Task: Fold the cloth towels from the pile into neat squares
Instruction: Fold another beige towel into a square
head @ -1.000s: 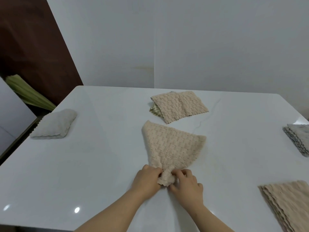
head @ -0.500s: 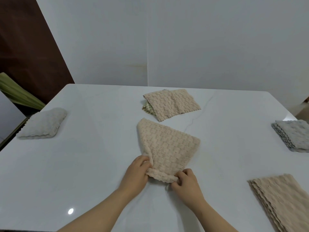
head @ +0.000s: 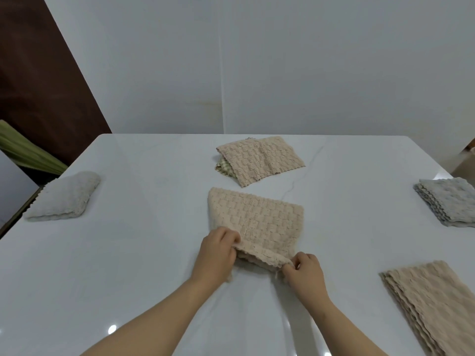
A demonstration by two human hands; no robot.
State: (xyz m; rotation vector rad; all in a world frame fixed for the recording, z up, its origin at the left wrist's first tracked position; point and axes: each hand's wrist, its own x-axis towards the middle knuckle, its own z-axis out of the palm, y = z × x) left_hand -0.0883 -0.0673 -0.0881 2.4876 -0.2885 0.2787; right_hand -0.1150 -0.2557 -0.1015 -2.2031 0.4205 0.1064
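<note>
While left hand (head: 218,249) and right hand (head: 303,272) pinch near-edge corners, beige waffle towel (head: 257,222) lies straight ahead on tabletop (head: 133,253) — long axis left-right, hands equally near.

centre towel (head: 257,224) is showing plain beige in a raised basket-weave pattern. the far towel (head: 259,160) is repeating that beige weave, and the checked cloth (head: 223,168) under it is showing pale green and cream squares. the left towel (head: 64,197) is appearing off-white and unpatterned. the right stack (head: 447,201) is showing pale grey; the near stack (head: 431,301) is showing beige with fine ripples. the table (head: 128,253) is gleaming white with faint grey veining. the wall (head: 282,60) is appearing pale grey, the panel (head: 38,73) dark brown, the ribbed object (head: 28,152) streaked green.
</note>
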